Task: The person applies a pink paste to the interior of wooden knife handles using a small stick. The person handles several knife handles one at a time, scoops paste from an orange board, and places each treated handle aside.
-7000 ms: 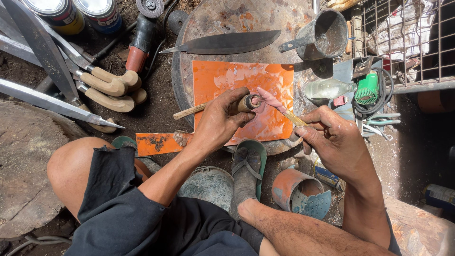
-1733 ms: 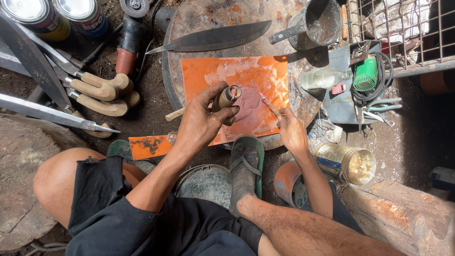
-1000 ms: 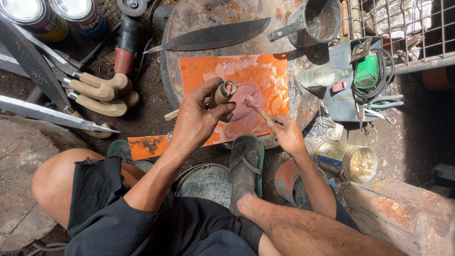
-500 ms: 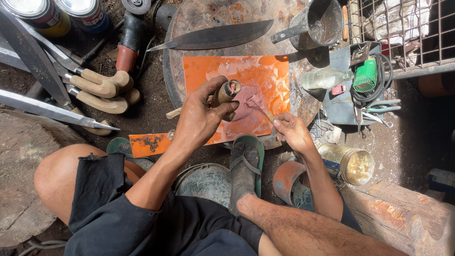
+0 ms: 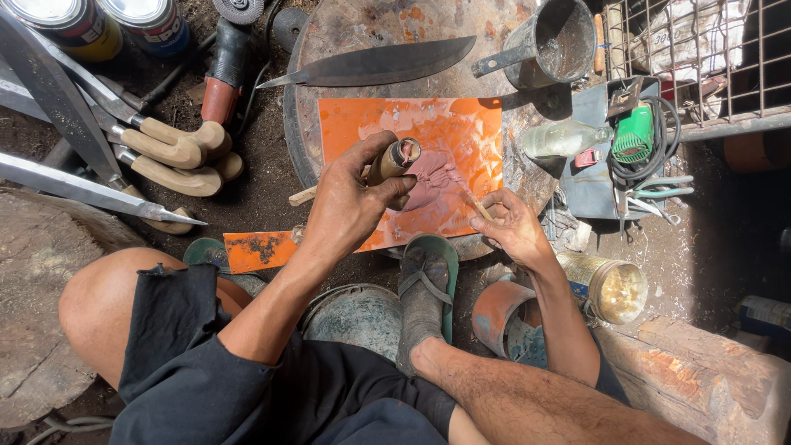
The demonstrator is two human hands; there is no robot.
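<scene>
At the far left, long blades [image 5: 58, 107] and a few knives with pale wooden handles [image 5: 169, 152] lie on the dirt, well away from the hands, with two paint cans [image 5: 107, 25] beyond them at the far edge. Right of these, a round worn board [image 5: 346, 49] carries an orange sheet [image 5: 412, 165] smeared with pinkish paste, probably laid there to keep the paste off the wood. The left hand [image 5: 346, 206] is closed around a wooden handle [image 5: 394, 161], tilting its open, paste-filled end up and toward the right, which seems meant to keep that end within reach of the other hand. A bare knife blade [image 5: 379, 64] lies across the far side of the board, clear of the sheet. A sandalled foot [image 5: 424, 284] rests at the board's near rim. The right hand [image 5: 515, 227] pinches a thin stick [image 5: 476, 204] whose tip rests in the paste on the sheet, just beside the handle's end. Between the two hands the sheet is open; its right edge lies close to the right hand. Farther right stand a metal cup [image 5: 560, 41], a clear bottle [image 5: 564, 138], a green tool with a coiled cord [image 5: 634, 140] and, nearer, a jar [image 5: 610, 284], crowding that side.
</scene>
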